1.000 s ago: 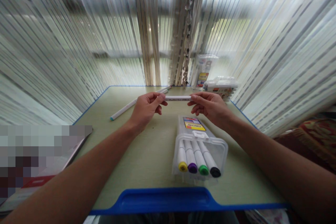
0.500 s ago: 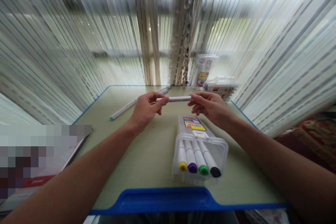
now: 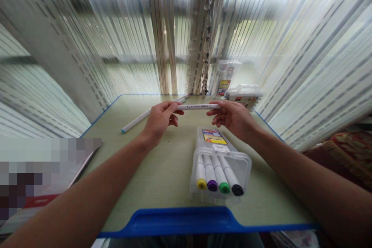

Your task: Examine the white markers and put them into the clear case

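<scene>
Between both hands a white marker point(image 3: 197, 107) is held level above the table, small dark print on its barrel facing me. My left hand point(image 3: 162, 118) pinches its left end, and my right hand point(image 3: 232, 115) pinches its right end. The fingers cover both tips. Below my right hand lies a clear plastic marker case point(image 3: 247, 162) with a yellow and blue label. Inside it rest several white markers point(image 3: 216, 170) with yellow, purple, green and black ends. Behind my left hand lie white markers point(image 3: 135, 121) on the table, one with a teal end.
A clear upright case point(image 3: 226, 77) stands at the table's far edge, beside another clear box point(image 3: 244, 95) of markers. The pale table point(image 3: 151, 186) has a blue rim. At left is a partly blurred-out booklet point(image 3: 43, 201). Striped string curtains point(image 3: 122, 38) hang behind.
The held marker has turned so its print shows more clearly, and it sits slightly higher. My left fingers have shifted a little to the left along it. The case stays in place.
</scene>
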`<state>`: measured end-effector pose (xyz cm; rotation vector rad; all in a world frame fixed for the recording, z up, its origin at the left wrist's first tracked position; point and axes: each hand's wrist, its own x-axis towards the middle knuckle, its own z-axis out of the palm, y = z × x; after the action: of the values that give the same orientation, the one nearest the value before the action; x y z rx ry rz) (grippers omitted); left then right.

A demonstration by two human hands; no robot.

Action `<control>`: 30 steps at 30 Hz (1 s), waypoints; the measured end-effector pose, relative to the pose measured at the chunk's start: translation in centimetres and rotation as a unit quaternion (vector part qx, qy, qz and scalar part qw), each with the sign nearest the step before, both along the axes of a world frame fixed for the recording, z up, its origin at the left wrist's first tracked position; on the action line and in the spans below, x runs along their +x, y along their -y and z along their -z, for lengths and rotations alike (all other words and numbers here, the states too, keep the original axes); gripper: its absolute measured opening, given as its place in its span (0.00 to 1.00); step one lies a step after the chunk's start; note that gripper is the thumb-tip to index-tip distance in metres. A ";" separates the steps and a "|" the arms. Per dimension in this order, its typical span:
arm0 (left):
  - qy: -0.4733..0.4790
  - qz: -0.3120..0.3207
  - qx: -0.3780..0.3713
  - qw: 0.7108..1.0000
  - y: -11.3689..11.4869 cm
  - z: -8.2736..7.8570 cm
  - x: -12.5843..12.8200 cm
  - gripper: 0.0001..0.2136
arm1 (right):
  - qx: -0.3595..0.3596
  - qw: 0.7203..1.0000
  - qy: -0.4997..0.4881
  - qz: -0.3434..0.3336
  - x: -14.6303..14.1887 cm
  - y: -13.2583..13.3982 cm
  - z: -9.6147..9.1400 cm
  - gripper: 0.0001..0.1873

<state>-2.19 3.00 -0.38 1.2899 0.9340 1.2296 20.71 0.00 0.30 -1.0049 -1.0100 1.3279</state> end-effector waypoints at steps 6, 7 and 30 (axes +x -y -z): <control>0.022 0.007 -0.014 1.000 0.0 0.0 -0.1 0.08 | -0.006 1.000 -0.006 0.005 0.0 0.0 0.0 0.12; 0.023 0.008 -0.015 1.000 0.0 -0.1 -0.1 0.08 | -0.006 1.000 -0.007 0.007 0.0 0.0 0.0 0.12; -0.076 0.014 0.059 0.995 0.4 0.0 -0.2 0.18 | 0.053 0.996 0.069 0.001 -0.2 0.0 0.7 0.19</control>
<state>-2.35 2.59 -0.42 1.5023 0.9593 1.1922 20.50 0.03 -0.37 -1.0274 -1.1716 1.2023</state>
